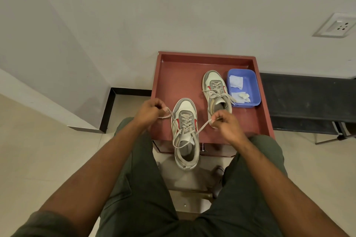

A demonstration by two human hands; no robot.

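A white and grey sneaker (185, 132) with red accents lies on the front edge of a red-brown tray-topped table (173, 75), its heel hanging over the edge toward me. My left hand (149, 111) pinches the left lace end (167, 113), pulled out to the left. On the other side, my right hand (225, 121) pinches the right lace end (204, 126), drawn out to the right. A second matching sneaker (216, 92) with its laces tied lies further back on the tray.
A blue plastic tub (250, 86) holding crumpled white tissues sits at the tray's right side beside the second sneaker. A dark bench (308, 102) stands to the right. A wall socket (339, 26) is at upper right. My knees flank the table.
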